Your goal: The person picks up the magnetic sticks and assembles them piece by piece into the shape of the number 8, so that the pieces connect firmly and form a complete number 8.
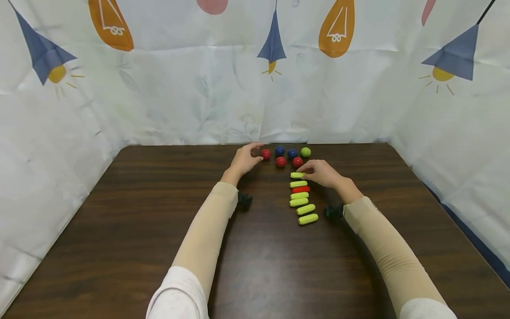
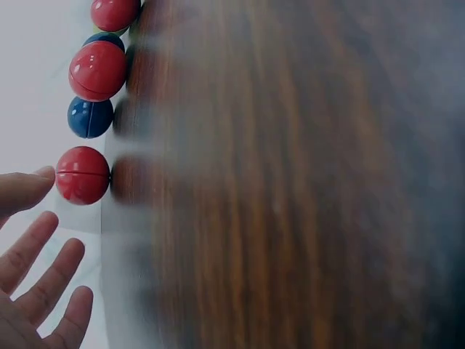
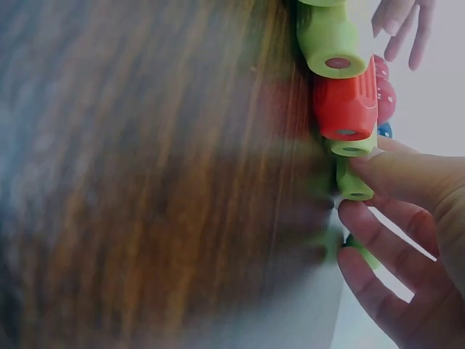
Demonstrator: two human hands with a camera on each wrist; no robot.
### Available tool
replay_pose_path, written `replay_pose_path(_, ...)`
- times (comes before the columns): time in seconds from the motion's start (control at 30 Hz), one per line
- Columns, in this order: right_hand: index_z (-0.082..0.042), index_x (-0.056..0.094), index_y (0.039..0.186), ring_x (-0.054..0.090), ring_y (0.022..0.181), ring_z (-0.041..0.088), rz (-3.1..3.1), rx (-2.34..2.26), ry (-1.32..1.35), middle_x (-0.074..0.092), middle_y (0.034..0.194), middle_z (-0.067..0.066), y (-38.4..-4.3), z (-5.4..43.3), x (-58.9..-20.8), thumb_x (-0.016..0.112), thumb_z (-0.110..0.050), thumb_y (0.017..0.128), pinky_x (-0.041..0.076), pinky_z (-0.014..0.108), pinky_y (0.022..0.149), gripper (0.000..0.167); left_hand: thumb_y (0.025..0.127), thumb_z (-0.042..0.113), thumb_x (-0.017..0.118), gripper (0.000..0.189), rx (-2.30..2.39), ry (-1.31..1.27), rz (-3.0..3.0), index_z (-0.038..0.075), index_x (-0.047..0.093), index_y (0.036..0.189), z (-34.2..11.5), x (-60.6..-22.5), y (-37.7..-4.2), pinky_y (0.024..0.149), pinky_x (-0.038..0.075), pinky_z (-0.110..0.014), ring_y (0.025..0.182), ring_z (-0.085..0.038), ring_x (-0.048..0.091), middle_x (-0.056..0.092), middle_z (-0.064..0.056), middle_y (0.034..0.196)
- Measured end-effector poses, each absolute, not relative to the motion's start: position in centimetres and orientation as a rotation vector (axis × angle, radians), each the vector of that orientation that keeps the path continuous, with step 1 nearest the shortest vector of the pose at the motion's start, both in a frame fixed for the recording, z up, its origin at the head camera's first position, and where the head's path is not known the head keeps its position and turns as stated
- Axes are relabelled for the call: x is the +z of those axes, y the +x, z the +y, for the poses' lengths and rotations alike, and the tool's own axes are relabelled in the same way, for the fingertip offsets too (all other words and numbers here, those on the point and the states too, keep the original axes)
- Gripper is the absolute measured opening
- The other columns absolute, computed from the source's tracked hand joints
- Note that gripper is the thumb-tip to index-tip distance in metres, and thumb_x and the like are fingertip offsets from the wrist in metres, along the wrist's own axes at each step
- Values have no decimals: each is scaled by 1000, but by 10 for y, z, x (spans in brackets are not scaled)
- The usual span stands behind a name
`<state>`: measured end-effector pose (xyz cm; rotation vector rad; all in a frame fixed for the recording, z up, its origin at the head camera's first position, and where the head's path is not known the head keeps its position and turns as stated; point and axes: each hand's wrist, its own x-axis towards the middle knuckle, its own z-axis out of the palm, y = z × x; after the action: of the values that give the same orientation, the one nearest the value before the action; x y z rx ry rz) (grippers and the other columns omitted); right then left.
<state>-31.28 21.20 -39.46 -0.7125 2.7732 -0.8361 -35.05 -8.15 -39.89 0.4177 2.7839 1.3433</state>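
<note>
My left hand [image 1: 244, 160] is at the far edge of the table, its fingers spread beside the leftmost red ball [image 1: 265, 154]. In the left wrist view a fingertip comes up against or very near that red ball [image 2: 83, 175], with no grip around it. My right hand [image 1: 322, 173] pinches the farthest yellow-green rod [image 1: 296, 175] of a column. Seen from the right wrist, the thumb and a finger lie on either side of this green rod [image 3: 355, 180]. Several more yellow-green rods [image 1: 305, 209] and one red rod [image 1: 301, 189] lie nearer to me.
Beyond the rods are two blue balls [image 1: 280, 151], two more red balls [image 1: 280, 162] and a green ball [image 1: 305, 152], close to the far edge. The dark wooden table [image 1: 131, 230] meets a white patterned cloth [image 1: 167, 97] behind and at the sides.
</note>
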Motion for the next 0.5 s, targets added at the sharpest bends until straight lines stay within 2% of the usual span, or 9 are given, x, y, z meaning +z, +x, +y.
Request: replay_pose_path(0.5, 0, 72, 127, 61, 111, 33, 2775, -866, -712, 68, 124, 18, -311, 213, -393, 70, -8, 99, 50, 50, 93, 29, 101, 14, 68, 49, 1311, 404, 2757, 15, 55, 149, -73, -400, -357, 104, 44, -49, 131, -34, 52, 55, -13, 147)
